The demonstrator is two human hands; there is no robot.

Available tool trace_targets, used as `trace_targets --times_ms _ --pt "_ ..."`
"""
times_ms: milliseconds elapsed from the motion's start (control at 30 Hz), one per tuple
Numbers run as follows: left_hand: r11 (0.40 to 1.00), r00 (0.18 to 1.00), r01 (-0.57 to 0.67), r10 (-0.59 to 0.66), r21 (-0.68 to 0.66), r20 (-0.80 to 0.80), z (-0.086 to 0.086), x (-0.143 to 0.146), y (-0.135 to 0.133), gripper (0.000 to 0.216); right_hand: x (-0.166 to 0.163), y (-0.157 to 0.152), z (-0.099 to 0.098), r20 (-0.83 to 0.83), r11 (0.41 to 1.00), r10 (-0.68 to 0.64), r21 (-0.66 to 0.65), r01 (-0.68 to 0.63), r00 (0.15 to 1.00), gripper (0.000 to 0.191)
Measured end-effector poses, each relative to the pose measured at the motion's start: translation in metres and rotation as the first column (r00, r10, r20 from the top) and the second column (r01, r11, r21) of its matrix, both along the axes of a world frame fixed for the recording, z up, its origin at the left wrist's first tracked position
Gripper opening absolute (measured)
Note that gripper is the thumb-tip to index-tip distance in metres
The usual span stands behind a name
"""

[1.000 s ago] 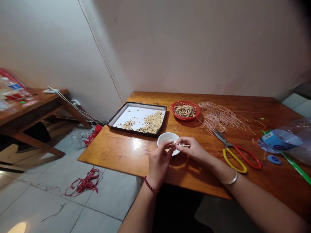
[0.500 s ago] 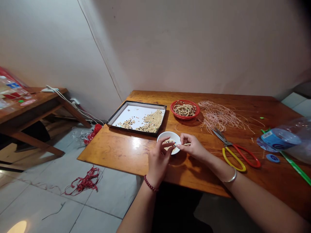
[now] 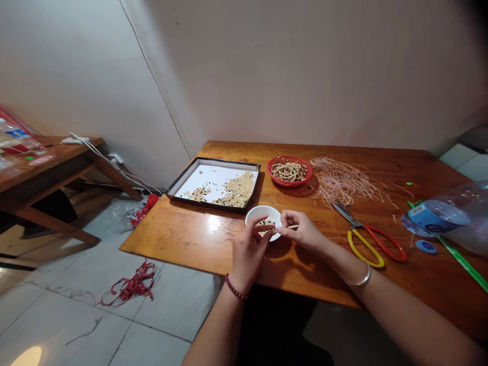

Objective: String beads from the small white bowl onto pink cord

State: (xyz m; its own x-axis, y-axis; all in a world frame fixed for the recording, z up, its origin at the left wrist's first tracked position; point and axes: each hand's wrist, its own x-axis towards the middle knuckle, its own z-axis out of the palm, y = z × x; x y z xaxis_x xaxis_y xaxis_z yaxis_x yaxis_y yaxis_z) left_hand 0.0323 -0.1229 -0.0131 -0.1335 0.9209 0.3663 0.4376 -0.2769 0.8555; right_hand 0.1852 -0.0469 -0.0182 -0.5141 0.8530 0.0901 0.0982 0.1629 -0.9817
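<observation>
Wooden table (image 3: 183, 239), beadwork laid out on it. Right hand (image 3: 305, 233) pinches a short strand (image 3: 293, 226) of pale beads just above the near rim of a white bowl (image 3: 254, 212). Left hand (image 3: 248, 250) has thumb and forefinger pinched narrow at the strand's free end, over the bowl; what lies between them is too small to make out. Progress, as a judgement: only a few beads sit on the strand, so this piece looks early on. Red basket (image 3: 271, 174) behind the bowl holds a heap of beaded loops, apparently finished. Left to use: many loose beads in the black-rimmed tray (image 3: 198, 177), a few in the bowl, and a big tangle of pink cords (image 3: 343, 184) beside the basket. Scissors (image 3: 369, 238), yellow and red handles, lie to the right, apart from both hands. Writing: clear bottle (image 3: 438, 216) on its side at the right edge has a blue label, print too blurred to read. Blue cap (image 3: 426, 246) near it bears a mark, also unreadable. No other text seen.
</observation>
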Motion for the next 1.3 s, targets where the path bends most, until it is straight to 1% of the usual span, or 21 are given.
trace_targets --times_ms 200,300,467,533,700,800,1300 --pt "1.000 0.999 -0.022 0.022 -0.014 0.024 -0.0021 -0.0006 0.0009 0.030 -0.0008 -0.0015 0.0008 -0.009 0.996 -0.051 0.070 0.051 0.999 0.041" --pt "0.999 0.999 -0.027 0.027 -0.021 0.034 -0.0026 -0.0009 0.0013 0.032 -0.0015 -0.0028 0.0019 0.008 0.998 -0.039 0.046 0.039 0.999 0.036" --pt "0.999 0.999 -0.028 0.029 -0.017 0.041 -0.0037 -0.0009 0.0015 0.032 -0.0008 -0.0018 -0.0007 -0.014 1.000 0.010 0.023 -0.010 1.000 0.030" --pt "0.999 0.998 -0.033 0.033 -0.007 0.058 -0.0046 -0.0008 0.0015 0.032 -0.0004 -0.0011 -0.0017 -0.008 1.000 0.008 0.027 -0.008 1.000 0.031" --pt "0.997 0.993 -0.065 0.060 0.045 0.102 -0.0055 -0.0003 0.0013 0.034 -0.0006 -0.0015 -0.0012 -0.021 0.998 -0.052 0.027 0.052 0.998 0.040" --pt "0.997 0.993 -0.059 0.053 0.055 0.109 -0.0045 0.0001 0.0014 0.036 -0.0009 -0.0028 0.0000 -0.033 0.997 -0.068 0.024 0.069 0.997 0.042" --pt "0.999 0.997 -0.032 0.031 0.024 0.066 -0.0051 -0.0011 0.0010 0.038 -0.0003 -0.0034 0.0028 -0.012 0.999 -0.046 0.020 0.046 0.999 0.042"
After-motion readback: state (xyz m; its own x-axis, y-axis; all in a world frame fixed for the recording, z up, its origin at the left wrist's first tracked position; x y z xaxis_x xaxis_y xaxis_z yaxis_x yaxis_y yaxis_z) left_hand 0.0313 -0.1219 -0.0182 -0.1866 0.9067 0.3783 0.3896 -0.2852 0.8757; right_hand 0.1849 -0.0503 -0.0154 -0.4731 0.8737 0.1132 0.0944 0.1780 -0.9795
